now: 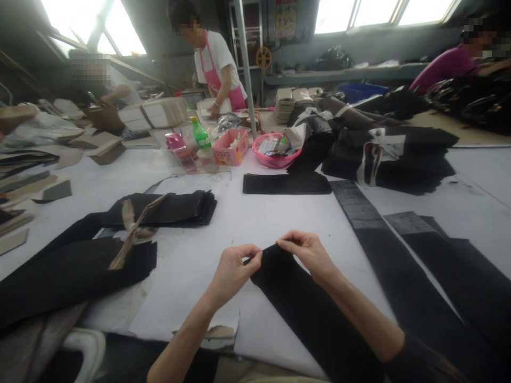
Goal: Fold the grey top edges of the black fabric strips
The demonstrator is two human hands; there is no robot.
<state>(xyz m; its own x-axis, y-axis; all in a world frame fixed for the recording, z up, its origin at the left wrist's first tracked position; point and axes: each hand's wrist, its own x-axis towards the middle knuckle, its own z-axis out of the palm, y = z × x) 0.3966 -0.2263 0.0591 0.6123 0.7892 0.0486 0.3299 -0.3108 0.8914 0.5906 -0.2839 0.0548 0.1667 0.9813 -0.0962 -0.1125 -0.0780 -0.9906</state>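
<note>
A long black strip of fabric-like material (303, 303) runs from the table's front edge up to my hands. My left hand (235, 268) pinches its far left corner between thumb and fingers. At the far right corner, my right hand (309, 252) is closed in a similar pinch. The end edge stretches between both hands, just above the white tabletop (191, 287). To the right lie more long black strips (383, 260), their far ends greyish. A flat stack of black pieces (285, 183) lies beyond my hands.
Tied black bundles lie at left (167, 207) and at right (399, 159). Farther back stand a pink basket (277, 159), a pink box (231, 149) and a green bottle (200, 133). A metal pole (245, 69) rises behind them. Several people work across the table.
</note>
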